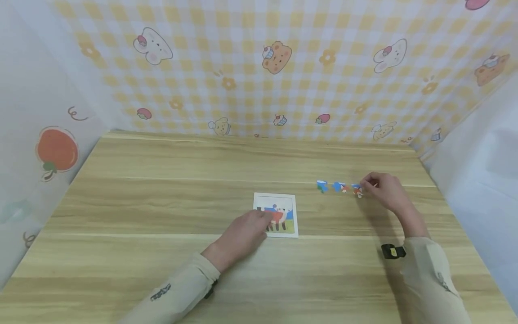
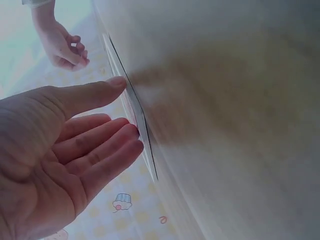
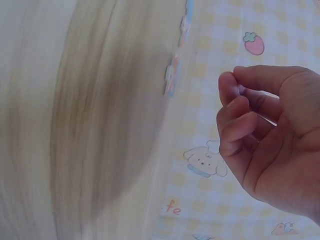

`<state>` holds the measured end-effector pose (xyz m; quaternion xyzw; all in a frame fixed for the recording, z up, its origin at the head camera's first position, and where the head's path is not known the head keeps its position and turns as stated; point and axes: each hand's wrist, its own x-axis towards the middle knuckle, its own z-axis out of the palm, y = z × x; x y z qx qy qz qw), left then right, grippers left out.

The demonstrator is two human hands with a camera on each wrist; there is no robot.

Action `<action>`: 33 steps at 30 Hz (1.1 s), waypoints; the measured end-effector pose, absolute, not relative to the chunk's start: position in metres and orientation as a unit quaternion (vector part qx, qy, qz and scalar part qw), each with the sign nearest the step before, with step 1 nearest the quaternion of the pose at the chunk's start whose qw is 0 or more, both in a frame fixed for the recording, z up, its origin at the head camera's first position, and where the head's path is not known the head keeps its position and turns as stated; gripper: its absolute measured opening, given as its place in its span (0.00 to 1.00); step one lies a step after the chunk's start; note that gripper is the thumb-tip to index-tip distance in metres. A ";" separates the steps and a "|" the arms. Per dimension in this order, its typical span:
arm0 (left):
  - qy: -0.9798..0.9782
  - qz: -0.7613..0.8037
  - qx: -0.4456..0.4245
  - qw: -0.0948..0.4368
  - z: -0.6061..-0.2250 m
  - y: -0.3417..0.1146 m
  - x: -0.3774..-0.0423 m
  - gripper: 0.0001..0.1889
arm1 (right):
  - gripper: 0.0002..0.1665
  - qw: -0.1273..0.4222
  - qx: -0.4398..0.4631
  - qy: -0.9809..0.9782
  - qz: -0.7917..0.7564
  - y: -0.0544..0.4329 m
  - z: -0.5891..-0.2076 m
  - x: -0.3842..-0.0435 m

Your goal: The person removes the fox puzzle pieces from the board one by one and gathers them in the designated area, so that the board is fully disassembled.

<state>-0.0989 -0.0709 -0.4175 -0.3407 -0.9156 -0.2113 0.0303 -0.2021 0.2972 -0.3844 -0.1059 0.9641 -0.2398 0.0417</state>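
Note:
A small white-bordered picture puzzle (image 1: pixel 296 216), showing a llama-like animal in a red blanket, lies flat mid-table. My left hand (image 1: pixel 244 234) rests at its left side, covering part of the picture. In the left wrist view, the thumb and fairly straight fingers of that hand (image 2: pixel 85 145) reach the puzzle's edge (image 2: pixel 145 135). Farther right lie three loose puzzle pieces in a row: a blue and green piece (image 1: pixel 321 186), a blue one with orange (image 1: pixel 340 186) and an orange and white one (image 1: pixel 358 191). Beside the last, my right hand (image 1: pixel 384 189) hovers, fingers loosely bent, nothing visible between them (image 3: pixel 270 125).
The wood-grain table (image 1: pixel 162 198) runs back to a yellow checked cloth (image 1: pixel 243 72) hung as a wall. White cloth hangs at the left (image 1: pixel 28 90) and right sides. A black strap (image 1: pixel 392 251) is on my right wrist.

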 end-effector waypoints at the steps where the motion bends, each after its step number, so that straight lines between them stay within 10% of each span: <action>1: -0.915 -0.218 -0.339 0.031 -0.417 -0.071 -0.099 0.11 | 0.17 0.049 -0.107 0.962 -0.244 0.296 -0.384 -0.201; 9: -0.926 -0.114 -0.356 0.047 -0.414 -0.070 -0.087 0.04 | 0.15 0.051 -0.138 0.953 -0.263 0.283 -0.379 -0.190; 33: -0.934 -0.127 -0.330 -0.052 -0.411 -0.068 -0.057 0.28 | 0.06 0.131 -0.322 0.880 -0.322 0.147 -0.380 -0.175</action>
